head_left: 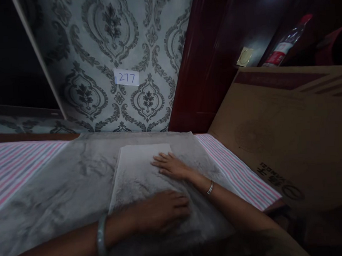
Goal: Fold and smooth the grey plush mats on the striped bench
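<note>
1 hand (R) [172,166] splayed on cloth [140,166], L [166,210] curled, grip unclr; "277" tag [126,77], "YANGZI" box [301,135]

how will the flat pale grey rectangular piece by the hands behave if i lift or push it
The flat pale grey rectangular piece looks thin, so it is probably light for its size. Its left edge seems layered, so the layers might slip apart when lifted. Lying flat, it seems unlikely to roll or tip.
</note>
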### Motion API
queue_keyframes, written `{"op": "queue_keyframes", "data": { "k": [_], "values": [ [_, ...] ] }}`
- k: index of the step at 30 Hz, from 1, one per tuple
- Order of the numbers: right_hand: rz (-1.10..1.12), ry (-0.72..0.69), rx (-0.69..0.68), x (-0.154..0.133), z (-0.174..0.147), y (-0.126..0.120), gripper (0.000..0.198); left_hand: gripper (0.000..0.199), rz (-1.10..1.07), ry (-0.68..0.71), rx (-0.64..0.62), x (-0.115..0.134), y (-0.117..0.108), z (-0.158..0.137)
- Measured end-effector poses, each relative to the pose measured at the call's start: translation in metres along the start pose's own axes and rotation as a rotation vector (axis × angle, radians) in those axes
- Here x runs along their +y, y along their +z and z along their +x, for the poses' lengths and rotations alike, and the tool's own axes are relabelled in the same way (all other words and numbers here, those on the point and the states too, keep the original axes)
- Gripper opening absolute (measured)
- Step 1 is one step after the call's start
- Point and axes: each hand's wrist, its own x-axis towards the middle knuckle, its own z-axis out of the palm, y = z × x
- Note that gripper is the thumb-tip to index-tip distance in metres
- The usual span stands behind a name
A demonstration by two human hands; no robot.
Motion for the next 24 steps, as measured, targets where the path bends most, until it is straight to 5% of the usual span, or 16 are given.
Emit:
{"op": "queue_keyframes", "data": {
  "k": [3,6,10,17,24],
  "values": [
    [0.037,-0.019,0.011,0.010,0.006,0.011,0.052,0.058,-0.086,0.094,-0.203,0.002,0.018,0.005],
    [0.067,-0.029,0.032,0.025,0.018,0.017,0.055,0.064,-0.132,0.051,-0.268,0.004,0.016,0.000],
    [0.089,0.006,0.062,0.048,0.047,0.017,0.058,0.059,-0.077,0.073,-0.227,0.000,0.017,-0.001],
    [0.078,0.115,0.085,0.079,0.088,0.014,0.053,0.047,0.103,0.170,-0.112,-0.016,0.060,-0.004],
    [0.019,0.358,0.199,0.092,0.101,0.011,0.055,0.054,-0.164,0.057,-0.229,-0.005,0.017,0.002]
  ]
}}
